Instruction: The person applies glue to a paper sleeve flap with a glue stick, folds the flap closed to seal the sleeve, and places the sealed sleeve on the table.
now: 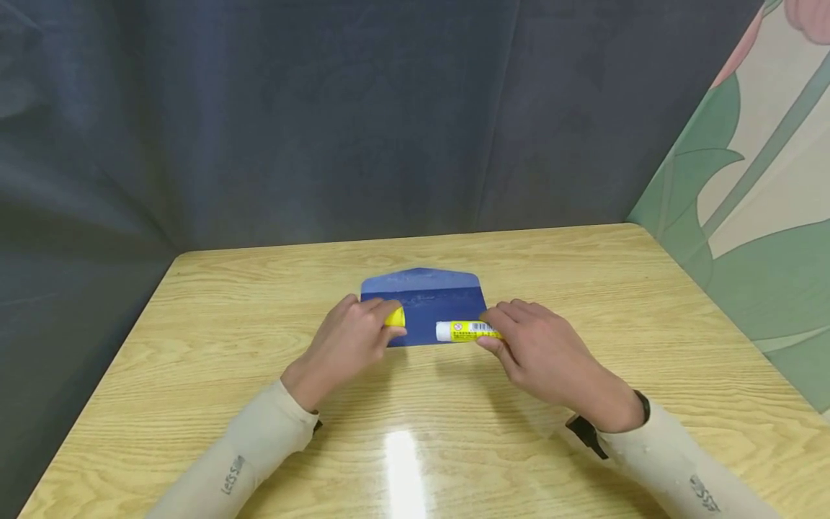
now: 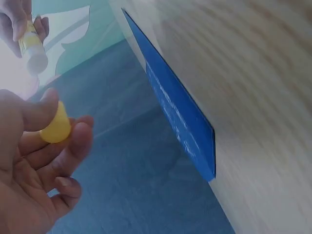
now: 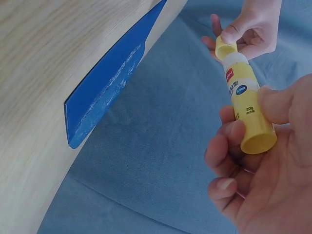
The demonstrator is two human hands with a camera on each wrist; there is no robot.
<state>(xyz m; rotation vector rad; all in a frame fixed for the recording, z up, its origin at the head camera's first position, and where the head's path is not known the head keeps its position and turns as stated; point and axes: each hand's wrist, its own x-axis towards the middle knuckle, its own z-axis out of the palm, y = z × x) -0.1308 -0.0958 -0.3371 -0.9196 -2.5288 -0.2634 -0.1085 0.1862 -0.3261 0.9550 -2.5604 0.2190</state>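
Here's the left hand (image 1: 353,331), thumb and fingers pinching the yellow cap (image 1: 396,317)! Across from it, the right hand (image 1: 545,349) grips the glue stick (image 1: 463,331), fingers curled round, white end facing the cap, clear of it. Both are up above the blue envelope (image 1: 434,306), flap open and streaked whitish, flat on the table (image 1: 259,317), dark cloth (image 1: 337,130) behind.

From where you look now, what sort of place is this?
Probably an indoor tabletop work corner: a yellowish wood-grain table, a dark blue-grey cloth behind it, and a pale flower-patterned backdrop at right.
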